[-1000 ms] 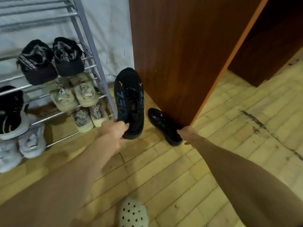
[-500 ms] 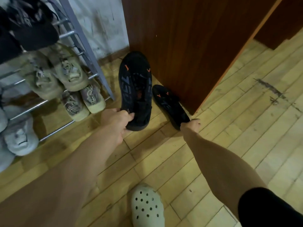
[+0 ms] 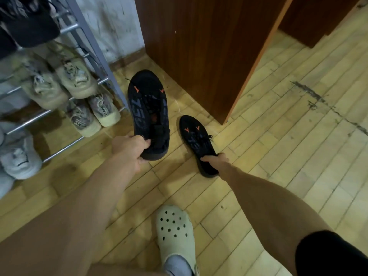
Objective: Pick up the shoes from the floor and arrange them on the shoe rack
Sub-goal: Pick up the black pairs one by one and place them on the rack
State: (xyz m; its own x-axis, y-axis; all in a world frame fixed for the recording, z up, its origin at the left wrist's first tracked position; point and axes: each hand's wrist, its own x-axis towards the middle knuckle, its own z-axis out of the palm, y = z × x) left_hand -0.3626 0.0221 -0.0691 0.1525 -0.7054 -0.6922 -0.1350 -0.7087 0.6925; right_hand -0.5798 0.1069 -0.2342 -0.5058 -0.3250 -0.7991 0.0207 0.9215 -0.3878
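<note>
Since half a second ago the right-hand black shoe (image 3: pixel 196 136) has slid out from along the base of the brown wooden panel (image 3: pixel 199 46) and now sits clear of its corner, nearer to me. Under everything I see the pale wood-block floor (image 3: pixel 278 156). The panel stands beyond both sets of fingers, up and to their right. Left of my left fingers (image 3: pixel 144 141) is the grey metal shoe rack (image 3: pixel 103 62). Its rails carry a black pair (image 3: pixel 27 22) at the top, a beige pair (image 3: pixel 65 80) below, a smaller tan pair (image 3: pixel 93 114) lower still, and grey sneakers (image 3: pixel 16 154) at the far left. The left-hand black shoe (image 3: pixel 147 104) is off the floor, toe pointing away from me, between the rack's post and the panel. My left hand (image 3: pixel 129 150) grips its heel, fingers curled into the opening and thumb under the sole. My right hand (image 3: pixel 216 159) pinches the other shoe's heel collar; I cannot tell whether that shoe is off the floor. Nearer to me than both hands, a pale perforated clog (image 3: pixel 175 230) is on my foot.
</note>
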